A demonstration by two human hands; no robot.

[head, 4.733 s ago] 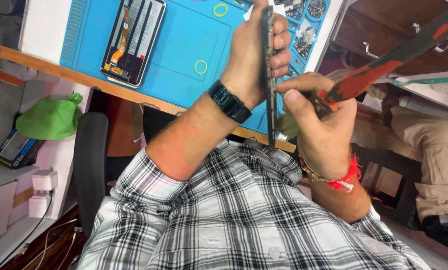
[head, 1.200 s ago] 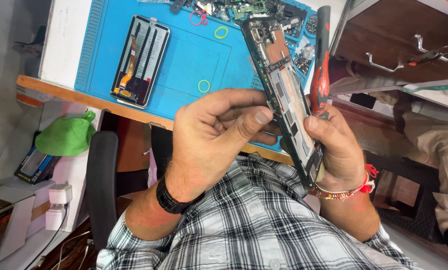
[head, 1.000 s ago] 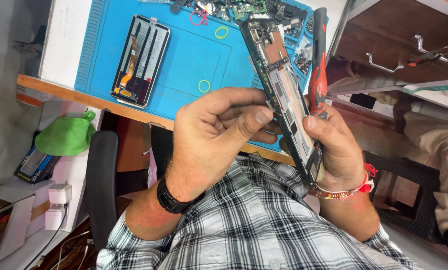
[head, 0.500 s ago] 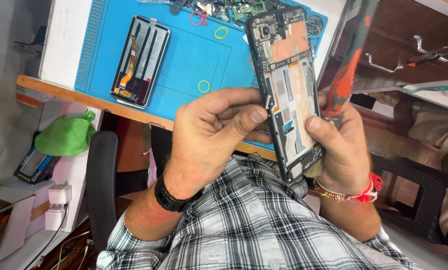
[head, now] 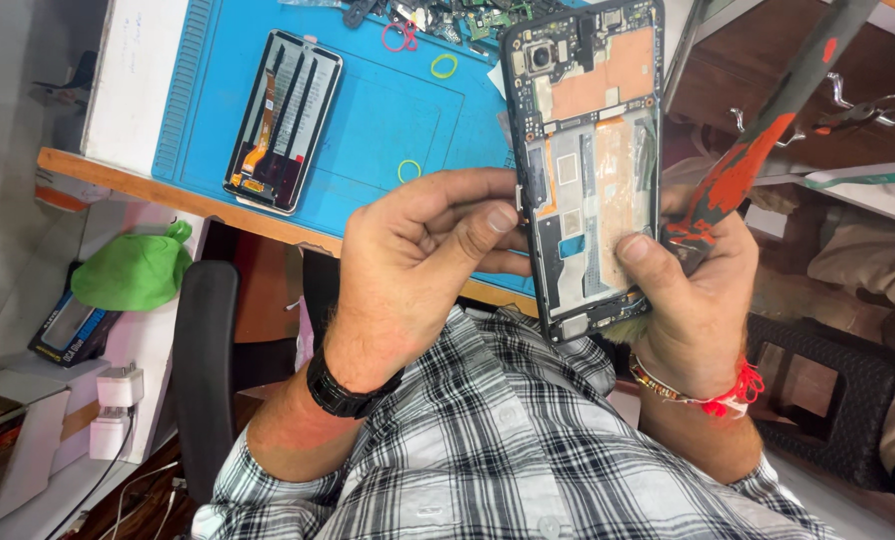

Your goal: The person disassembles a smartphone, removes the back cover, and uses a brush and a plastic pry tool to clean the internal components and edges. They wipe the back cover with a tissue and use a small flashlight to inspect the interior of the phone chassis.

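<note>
Black opened phone frame (head: 590, 170) sits upright between both hands' fingers (head: 488, 222).

The top edge cuts off the heap of small dark parts (head: 438, 15) on the blue worktop mat (head: 378, 110), too small to identify. The red-and-grey tool handle (head: 758, 150) runs out at the top, its lower end hidden behind the right hand (head: 693, 290). The opened black phone frame's (head: 590, 160) lower edge sits behind fingers (head: 638, 255).

wooden bench (head: 118, 170), blue mat (head: 388, 120), phone screen (head: 283, 120), rubber bands (head: 444, 66)
</note>
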